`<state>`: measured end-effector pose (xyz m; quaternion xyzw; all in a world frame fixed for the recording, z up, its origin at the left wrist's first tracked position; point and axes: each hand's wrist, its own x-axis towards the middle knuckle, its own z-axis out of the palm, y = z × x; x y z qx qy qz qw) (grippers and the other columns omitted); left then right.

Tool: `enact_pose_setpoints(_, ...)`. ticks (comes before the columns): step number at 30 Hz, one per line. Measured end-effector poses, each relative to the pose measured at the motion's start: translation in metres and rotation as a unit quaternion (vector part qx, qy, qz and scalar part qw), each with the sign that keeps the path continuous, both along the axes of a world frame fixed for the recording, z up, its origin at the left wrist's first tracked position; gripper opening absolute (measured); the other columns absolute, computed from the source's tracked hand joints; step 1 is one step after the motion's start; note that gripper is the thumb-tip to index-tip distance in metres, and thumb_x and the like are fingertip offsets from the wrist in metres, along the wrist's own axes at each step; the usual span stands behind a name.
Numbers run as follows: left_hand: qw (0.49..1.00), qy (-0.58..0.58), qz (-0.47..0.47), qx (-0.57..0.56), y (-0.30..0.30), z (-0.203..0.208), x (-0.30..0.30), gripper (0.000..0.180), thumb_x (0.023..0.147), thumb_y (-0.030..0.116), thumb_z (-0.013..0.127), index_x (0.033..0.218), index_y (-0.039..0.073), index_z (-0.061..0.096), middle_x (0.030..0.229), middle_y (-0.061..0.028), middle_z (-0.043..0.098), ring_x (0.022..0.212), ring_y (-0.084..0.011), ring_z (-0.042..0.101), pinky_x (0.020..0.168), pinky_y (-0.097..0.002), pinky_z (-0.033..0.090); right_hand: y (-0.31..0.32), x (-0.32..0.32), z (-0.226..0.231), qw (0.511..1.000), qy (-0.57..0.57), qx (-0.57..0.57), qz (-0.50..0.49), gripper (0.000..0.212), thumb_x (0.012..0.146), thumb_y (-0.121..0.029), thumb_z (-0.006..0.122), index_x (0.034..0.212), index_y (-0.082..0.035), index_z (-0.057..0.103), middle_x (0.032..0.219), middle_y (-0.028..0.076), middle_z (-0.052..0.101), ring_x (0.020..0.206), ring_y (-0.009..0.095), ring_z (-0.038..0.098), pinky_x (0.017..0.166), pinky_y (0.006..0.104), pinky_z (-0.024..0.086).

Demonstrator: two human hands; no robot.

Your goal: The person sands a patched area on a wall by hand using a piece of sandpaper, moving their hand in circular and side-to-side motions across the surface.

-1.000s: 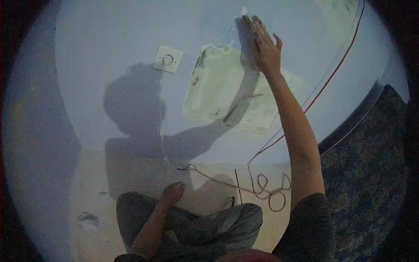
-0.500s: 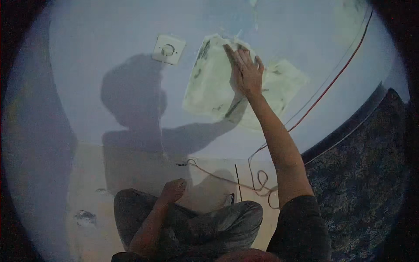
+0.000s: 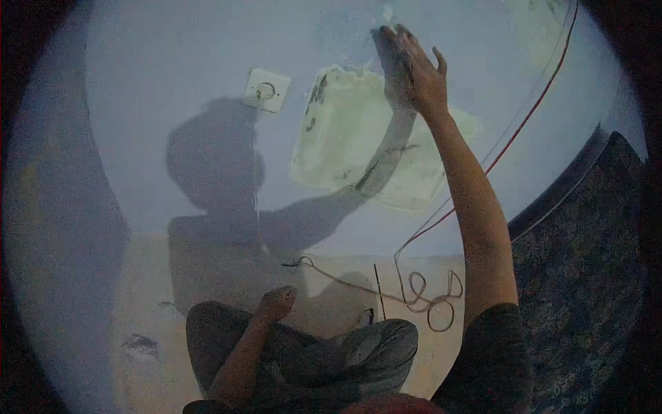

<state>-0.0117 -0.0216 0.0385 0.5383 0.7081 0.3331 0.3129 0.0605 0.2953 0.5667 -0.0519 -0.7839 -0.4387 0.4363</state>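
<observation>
Far left on my feed, the left hand (image 3: 278, 305) sits loosely curled over the crossed legs (image 3: 303, 352), apparently parked to rest, nothing visible in it. Rightward, the pale rectangular patch (image 3: 345, 131) lies on the wall (image 3: 186, 55), right of the socket plate (image 3: 267, 90); above its top edge the right hand (image 3: 422, 76) reaches up, fingers long, thumb apart, probably flattened to spread contact, though I can't tell what, if anything, is under the palm. Half a second ago I had it lower, over the patch.
</observation>
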Motion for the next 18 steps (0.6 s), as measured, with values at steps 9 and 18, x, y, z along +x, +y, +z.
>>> enact_pose_setpoints(9,1.000,0.002,-0.010,0.013,0.000,0.011,0.006,0.039,0.104,0.035,0.045,0.122,0.005,0.064,0.121,-0.0211,0.067,0.110,-0.0407,0.064,0.095,-0.0513,0.050,0.036,-0.032,-0.067,0.997,0.060,-0.030,0.026,0.046,0.102,-0.025,0.050,0.148,-0.018,0.051,0.148,0.008,0.056,0.139,0.028,0.050,0.120,0.0537,0.019)
enact_pose_setpoints(18,0.998,0.035,-0.027,0.046,0.002,-0.017,0.004,0.041,0.105,0.035,0.043,0.122,0.003,0.062,0.121,-0.0216,0.067,0.112,-0.0415,0.063,0.098,-0.0515,0.048,0.010,0.012,-0.122,0.986,-0.111,-0.121,-0.029,0.048,0.104,-0.022,0.046,0.152,-0.025,0.044,0.154,0.004,0.047,0.142,0.021,0.046,0.122,0.0548,0.021)
